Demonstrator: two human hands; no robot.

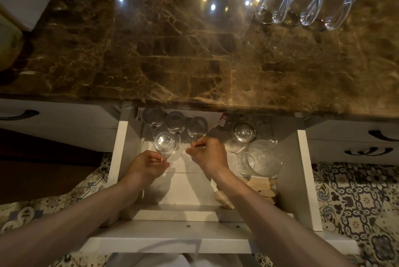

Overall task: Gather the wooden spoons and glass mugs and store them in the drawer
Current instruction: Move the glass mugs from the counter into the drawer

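Glass, slick and brittle: my left hand (pixel 149 165) pinches one clear glass mug (pixel 164 142) by its handle, my right hand (pixel 207 154) a second mug (pixel 197 127) likewise, inside the white wooden drawer (pixel 123 154).

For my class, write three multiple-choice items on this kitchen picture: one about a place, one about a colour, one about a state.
1. Where do the pale wooden spoons lie?
A. on the counter
B. in the drawer's near right corner
C. on the floor

2. What colour is the open pull-out drawer?
A. white
B. black
C. red

3. What is the left hand doing?
A. lying flat
B. pinching the handle of a clear glass mug
C. hanging empty

Answers:
1. B, they are stacked inside the drawer at its near right.
2. A, its walls are white.
3. B, its fingers close on the handle.
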